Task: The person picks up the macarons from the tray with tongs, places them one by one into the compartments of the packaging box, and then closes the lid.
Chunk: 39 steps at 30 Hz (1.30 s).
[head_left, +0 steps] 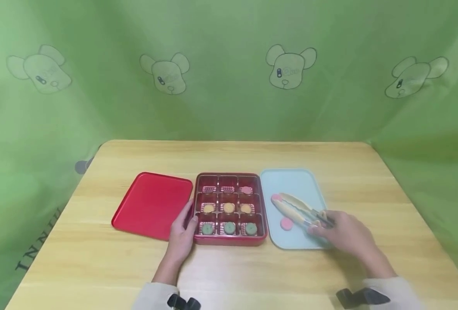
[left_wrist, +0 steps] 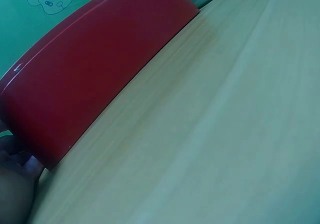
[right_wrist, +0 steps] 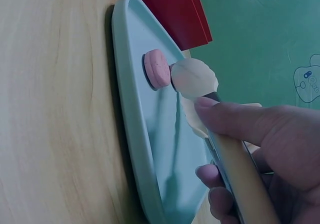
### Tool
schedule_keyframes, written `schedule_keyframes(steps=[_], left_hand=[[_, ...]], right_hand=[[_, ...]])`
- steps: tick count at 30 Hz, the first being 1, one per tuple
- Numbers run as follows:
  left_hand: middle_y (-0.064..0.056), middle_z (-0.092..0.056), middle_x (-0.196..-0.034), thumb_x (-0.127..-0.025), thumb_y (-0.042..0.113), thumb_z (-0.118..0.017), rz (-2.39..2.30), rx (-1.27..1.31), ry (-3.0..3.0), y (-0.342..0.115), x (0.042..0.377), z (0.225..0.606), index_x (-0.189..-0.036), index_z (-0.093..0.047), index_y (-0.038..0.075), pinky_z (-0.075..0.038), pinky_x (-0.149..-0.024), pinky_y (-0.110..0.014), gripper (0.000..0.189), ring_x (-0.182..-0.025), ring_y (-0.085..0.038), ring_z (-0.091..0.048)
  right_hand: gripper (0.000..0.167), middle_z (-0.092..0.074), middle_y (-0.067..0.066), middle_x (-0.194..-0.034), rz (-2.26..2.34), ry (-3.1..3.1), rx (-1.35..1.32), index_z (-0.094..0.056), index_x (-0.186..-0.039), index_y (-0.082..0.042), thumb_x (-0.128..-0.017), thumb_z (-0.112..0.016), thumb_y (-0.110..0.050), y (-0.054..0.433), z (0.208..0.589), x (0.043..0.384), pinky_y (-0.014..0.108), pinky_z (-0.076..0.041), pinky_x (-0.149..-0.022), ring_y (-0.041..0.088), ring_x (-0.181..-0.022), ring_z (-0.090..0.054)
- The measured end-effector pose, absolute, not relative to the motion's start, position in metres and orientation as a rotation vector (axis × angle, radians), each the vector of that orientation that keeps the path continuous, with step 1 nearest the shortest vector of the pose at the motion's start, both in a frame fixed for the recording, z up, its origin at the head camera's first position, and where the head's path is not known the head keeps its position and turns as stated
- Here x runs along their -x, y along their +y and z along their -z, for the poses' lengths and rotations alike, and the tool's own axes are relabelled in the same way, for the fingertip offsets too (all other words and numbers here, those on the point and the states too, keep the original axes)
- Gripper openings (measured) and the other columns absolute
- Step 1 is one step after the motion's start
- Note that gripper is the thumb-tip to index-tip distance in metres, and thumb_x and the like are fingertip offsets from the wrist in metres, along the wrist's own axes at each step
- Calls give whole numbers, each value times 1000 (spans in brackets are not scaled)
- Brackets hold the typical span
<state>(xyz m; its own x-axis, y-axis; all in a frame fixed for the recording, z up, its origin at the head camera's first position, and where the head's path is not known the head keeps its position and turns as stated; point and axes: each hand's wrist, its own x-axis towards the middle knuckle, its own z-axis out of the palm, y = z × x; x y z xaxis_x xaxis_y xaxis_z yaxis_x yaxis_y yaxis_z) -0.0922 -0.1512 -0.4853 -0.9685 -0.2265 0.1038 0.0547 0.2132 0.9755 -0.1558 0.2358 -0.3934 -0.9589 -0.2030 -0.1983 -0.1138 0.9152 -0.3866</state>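
Note:
My right hand [head_left: 347, 232] grips pale-tipped tongs [head_left: 296, 211] over a light blue tray [head_left: 306, 183]. Their tips are at a pink macaron-like piece [head_left: 276, 197]; whether they pinch it I cannot tell. Another pink piece [right_wrist: 157, 68] lies on the tray nearby. Against the left side of a red divided box [head_left: 229, 242] rests my left hand [head_left: 181, 234], its fingers along the wall and thumb at the rim. Inside the box, green pieces [head_left: 230, 227] fill the front row and yellow ones [head_left: 229, 208] the middle row. One pink piece [head_left: 246, 190] sits in the back right compartment.
A red lid [head_left: 155, 204] lies left of the box, close to my left hand. All of it stands on a light wooden table [head_left: 97, 258]. Green cloth [head_left: 229, 112] with printed bear heads hangs behind and at both sides.

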Motion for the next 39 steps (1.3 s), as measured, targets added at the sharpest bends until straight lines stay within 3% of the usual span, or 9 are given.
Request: schedule_keyframes(steps=[9, 17, 28, 39], left_hand=[[-11, -36, -149, -96, 14, -50, 1820, -142, -2247, -149, 92, 485, -145, -36, 10, -21, -115, -48, 52, -140, -30, -28], [-11, -36, -150, -95, 13, -50, 1821, -148, -2255, -150, 92, 487, -146, -35, 9, -21, -115, -48, 53, -140, -30, -28], [-12, -36, -150, -96, 12, -49, 1830, -131, -2247, -153, 93, 484, -146, -35, 10, -21, -116, -46, 52, -140, -29, -28], [-10, -35, -150, -96, 15, -50, 1815, -190, -2253, -153, 88, 486, -146, -35, 12, -22, -115, -47, 52, -140, -29, -28]], right_hand=[[59, -53, 1, -68, 591, 2854, 234, -63, -101, -9, -76, -65, -62, 234, 384, 157, 27, -36, -51, 17, -61, -46], [50, -55, 1, -69, 594, 2930, 313, -61, -90, -15, -77, -63, -63, 220, 366, 165, 26, -34, -52, 17, -61, -45], [48, -58, 1, -74, 624, 2920, 388, -62, -92, -16, -76, -65, -61, 192, 356, 172, 26, -35, -54, 17, -63, -46], [40, -54, -2, -60, 662, 2831, 476, -56, -78, -19, -75, -70, -56, 147, 364, 181, 27, -36, -52, 16, -57, -46]])
